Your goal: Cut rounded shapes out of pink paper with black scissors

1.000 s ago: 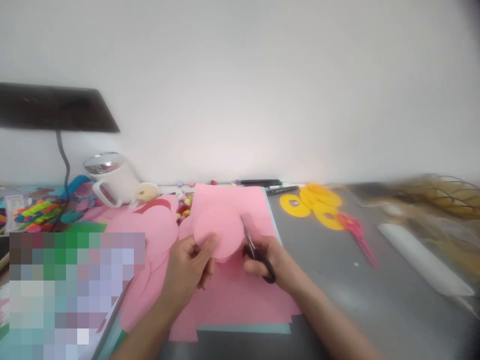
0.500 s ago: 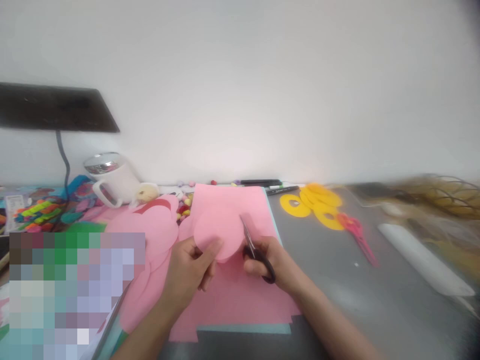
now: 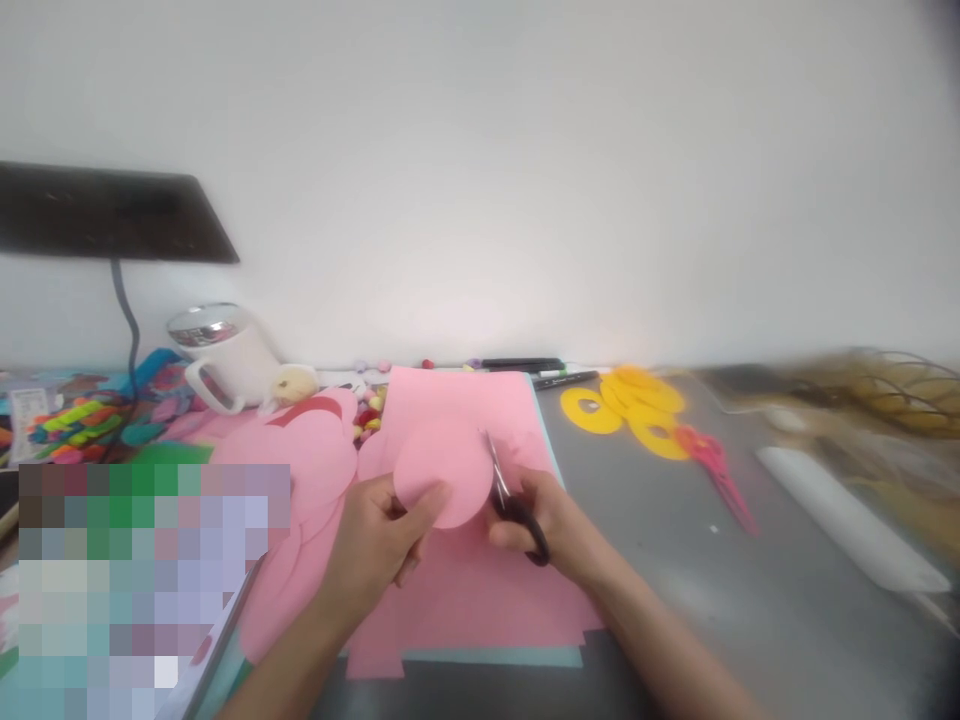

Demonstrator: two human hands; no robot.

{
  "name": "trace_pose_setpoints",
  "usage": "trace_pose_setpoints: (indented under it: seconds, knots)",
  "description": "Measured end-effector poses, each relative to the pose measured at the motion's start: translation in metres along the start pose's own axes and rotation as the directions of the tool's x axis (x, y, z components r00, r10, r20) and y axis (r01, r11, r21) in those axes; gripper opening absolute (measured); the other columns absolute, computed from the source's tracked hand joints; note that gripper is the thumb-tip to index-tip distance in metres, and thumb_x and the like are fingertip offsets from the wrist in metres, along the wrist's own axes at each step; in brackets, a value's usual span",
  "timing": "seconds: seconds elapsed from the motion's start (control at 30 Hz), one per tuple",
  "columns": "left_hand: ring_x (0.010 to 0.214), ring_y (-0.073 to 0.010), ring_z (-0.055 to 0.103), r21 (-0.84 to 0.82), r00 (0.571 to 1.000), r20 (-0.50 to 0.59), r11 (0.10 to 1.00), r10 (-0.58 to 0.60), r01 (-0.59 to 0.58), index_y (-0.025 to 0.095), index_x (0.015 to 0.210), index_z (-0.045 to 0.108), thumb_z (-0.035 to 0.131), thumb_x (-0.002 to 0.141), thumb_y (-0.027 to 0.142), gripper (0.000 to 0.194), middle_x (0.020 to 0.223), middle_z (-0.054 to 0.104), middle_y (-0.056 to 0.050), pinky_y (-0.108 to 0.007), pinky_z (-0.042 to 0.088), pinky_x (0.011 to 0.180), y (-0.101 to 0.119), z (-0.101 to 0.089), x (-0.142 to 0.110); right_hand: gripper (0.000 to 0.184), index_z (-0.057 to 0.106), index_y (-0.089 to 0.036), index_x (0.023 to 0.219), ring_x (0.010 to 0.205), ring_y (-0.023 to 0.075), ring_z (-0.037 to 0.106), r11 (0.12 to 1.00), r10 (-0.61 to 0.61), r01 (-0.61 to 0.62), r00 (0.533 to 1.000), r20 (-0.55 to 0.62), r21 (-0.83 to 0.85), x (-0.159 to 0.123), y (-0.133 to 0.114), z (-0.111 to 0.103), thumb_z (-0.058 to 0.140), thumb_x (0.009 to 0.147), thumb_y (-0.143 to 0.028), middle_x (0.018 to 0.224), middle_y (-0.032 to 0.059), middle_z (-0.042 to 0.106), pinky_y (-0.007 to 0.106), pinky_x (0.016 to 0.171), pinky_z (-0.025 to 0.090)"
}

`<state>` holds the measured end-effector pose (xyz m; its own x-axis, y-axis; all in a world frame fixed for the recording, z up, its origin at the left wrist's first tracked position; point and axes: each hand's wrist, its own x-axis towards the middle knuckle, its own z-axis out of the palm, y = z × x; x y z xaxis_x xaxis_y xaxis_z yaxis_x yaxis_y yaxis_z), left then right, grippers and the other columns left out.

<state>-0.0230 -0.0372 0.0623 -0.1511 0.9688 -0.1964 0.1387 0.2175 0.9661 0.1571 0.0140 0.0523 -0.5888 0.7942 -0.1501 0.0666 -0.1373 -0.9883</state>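
My left hand (image 3: 386, 530) pinches a round pink paper disc (image 3: 444, 465) near its lower edge, thumb on top. In my right hand (image 3: 536, 515) is a pair of black-handled scissors (image 3: 517, 510), with the blades pointing up and away at the disc's right edge. Whether the blades touch the paper I cannot tell. Beneath both hands lie pink paper sheets (image 3: 480, 610), with a light blue sheet (image 3: 525, 656) showing under them. A narrow pink strip (image 3: 375, 640) hangs or lies below my left hand. More pink discs (image 3: 315, 465) are piled to the left.
Yellow paper rings (image 3: 592, 411) and pink scissors (image 3: 716, 475) lie on the grey table to the right, near a long white object (image 3: 847, 520). A white mug (image 3: 236, 365), black pens (image 3: 525, 365) and small pompoms (image 3: 367, 410) stand or lie towards the wall.
The pink disc in my left hand has shifted slightly right and down, closer to the scissors. The pink strip below has moved a little right. The scissors have barely moved.
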Motion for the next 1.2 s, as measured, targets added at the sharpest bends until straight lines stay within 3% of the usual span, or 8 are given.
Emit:
trace_pose_setpoints:
  seconds: [0.63, 1.07, 1.2]
  knots:
    - [0.026, -0.0029, 0.031, -0.044, 0.999, -0.034, 0.999, -0.003, 0.001, 0.018, 0.044, 0.038, 0.064, 0.074, 0.037, 0.044, 0.032, 0.037, 0.008, -0.017, 0.026, 0.032, 0.0013, 0.0019, 0.0015, 0.059, 0.043, -0.018, 0.062, 0.050, 0.0067, 0.026, 0.999, -0.026, 0.026, 1.000, 0.003, -0.037, 0.0000, 0.0023, -0.0015, 0.076, 0.051, -0.065, 0.054, -0.0071, 0.032, 0.021, 0.044, 0.020]
    - [0.026, -0.0030, 0.031, -0.054, 0.998, -0.058, 0.998, 0.025, -0.028, 0.018, 0.047, 0.038, 0.063, 0.077, 0.039, 0.044, 0.033, 0.040, 0.008, -0.016, 0.026, 0.030, -0.0045, -0.0009, 0.0026, 0.048, 0.044, -0.017, 0.057, 0.048, 0.0063, 0.030, 0.999, 0.004, -0.005, 1.000, -0.018, -0.049, -0.0011, 0.0044, -0.0015, 0.081, 0.054, -0.047, 0.052, -0.0068, 0.036, 0.020, 0.043, 0.023]
    - [0.026, -0.0032, 0.032, -0.051, 0.997, -0.066, 0.998, 0.026, -0.030, 0.018, 0.048, 0.039, 0.063, 0.077, 0.039, 0.043, 0.033, 0.041, 0.008, -0.016, 0.026, 0.031, -0.0055, -0.0014, 0.0029, 0.049, 0.042, -0.018, 0.056, 0.047, 0.0061, 0.030, 0.998, 0.027, -0.028, 0.999, -0.018, -0.053, -0.0016, 0.0030, -0.0005, 0.079, 0.055, -0.050, 0.051, -0.0070, 0.035, 0.020, 0.043, 0.022]
